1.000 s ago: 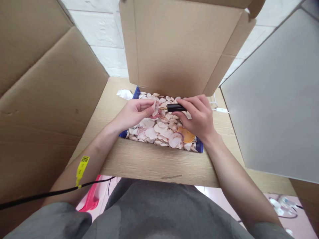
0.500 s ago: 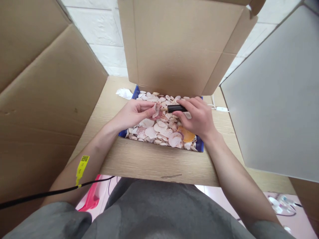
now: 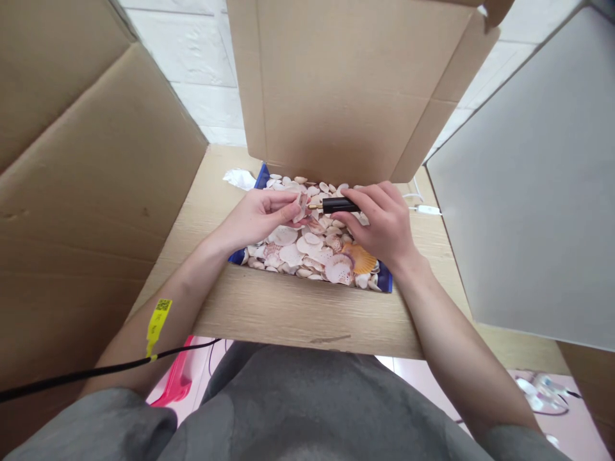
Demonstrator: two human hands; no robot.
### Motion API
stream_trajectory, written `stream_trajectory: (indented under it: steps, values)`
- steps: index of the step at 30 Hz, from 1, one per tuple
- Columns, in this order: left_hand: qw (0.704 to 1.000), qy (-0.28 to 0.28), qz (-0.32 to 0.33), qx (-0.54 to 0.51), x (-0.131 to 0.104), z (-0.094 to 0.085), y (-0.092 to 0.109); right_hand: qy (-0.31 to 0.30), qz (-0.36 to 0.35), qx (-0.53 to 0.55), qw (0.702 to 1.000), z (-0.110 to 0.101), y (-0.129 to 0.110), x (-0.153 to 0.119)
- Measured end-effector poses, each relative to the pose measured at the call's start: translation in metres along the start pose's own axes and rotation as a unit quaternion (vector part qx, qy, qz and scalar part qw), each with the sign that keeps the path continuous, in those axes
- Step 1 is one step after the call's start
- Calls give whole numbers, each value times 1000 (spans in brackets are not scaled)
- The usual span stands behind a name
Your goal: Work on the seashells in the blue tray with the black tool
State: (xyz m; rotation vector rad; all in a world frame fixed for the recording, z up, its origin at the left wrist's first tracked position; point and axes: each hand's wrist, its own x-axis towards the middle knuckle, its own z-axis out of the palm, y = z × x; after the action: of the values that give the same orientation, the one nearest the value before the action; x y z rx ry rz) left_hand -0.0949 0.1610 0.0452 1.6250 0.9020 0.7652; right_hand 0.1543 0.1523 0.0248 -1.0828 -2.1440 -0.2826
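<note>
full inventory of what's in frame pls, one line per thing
small shell: one, pinkish white, pinched in left grip
black tool: one, black with gold tip, in right grip, tip toward small shell
shell pile: many, white, pink, one orange, in tray
blue tray: one, blue, on table
wooden table: one, light wood
cardboard panels: brown, upright behind and left
white panel: one, right
white tissue: one, beside tray's far left corner
black cable: one, with yellow tag, lower left
left hand: over tray
right hand: over tray
</note>
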Motion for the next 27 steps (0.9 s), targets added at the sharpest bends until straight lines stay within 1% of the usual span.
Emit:
stream_trajectory:
  steps: [5, 9, 12, 14, 19, 24, 25, 27]
  values:
    - [999, -33, -16, -7, -1, 0, 2, 40, 2, -21, 999, -2, -2, -1]
    - [999, -38, -34, 8, -1, 0, 6, 47, 4, -25, 999, -3, -2, -2]
    - [999, -40, -30, 0, -1, 0, 6, 46, 8, -25, 999, -3, -1, -2]
    - [999, -35, -27, -12, -1, 1, 5, 37, 17, -22, 999, -3, -1, -1]
    - [999, 8, -14, -37, -1, 2, 4, -7, 32, 12, 999, 0, -3, 0]
    - [998, 52, -25, -2, -2, 3, 7, -72, 45, 33, 996, 0, -6, -2]
    - [998, 60, -27, 4, -2, 3, 8, -79, 45, 34, 995, 0, -6, -2]
    - [998, 63, -27, 8, -2, 3, 8, -75, 40, 27, 996, 0, -5, -2]
